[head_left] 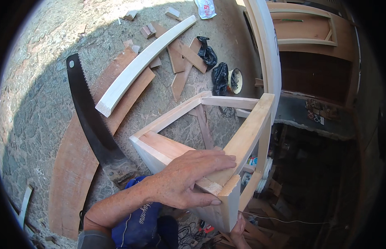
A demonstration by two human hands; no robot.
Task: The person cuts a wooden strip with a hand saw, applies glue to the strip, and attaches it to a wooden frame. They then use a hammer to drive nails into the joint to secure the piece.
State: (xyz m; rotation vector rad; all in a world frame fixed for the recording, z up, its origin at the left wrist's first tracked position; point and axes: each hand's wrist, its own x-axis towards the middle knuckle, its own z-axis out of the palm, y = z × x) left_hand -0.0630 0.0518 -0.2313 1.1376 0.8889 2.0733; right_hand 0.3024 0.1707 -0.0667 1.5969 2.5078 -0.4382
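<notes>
A pale wooden frame [251, 124], made of joined bars, stands tilted in front of me. My left hand [191, 176] grips its near corner, fingers over the top bar and thumb against the side below the rough, jagged end of a joint. Lower down, my right hand [238, 233] is against the underside of that same corner post; much of it is hidden behind the wood. To the left, a handsaw [91, 114] with a dark curved blade lies across a curved brown board [72, 178]. Next to it rests a curved pale wooden piece [145, 66].
Beyond the frame are wood offcuts [182, 56], black plastic bags [220, 79] and a round tub [235, 81]. A large curved pale panel [269, 54] rises at right, near a brown wooden cabinet piece [313, 45]. Scrap wood [259, 232] lies low at right.
</notes>
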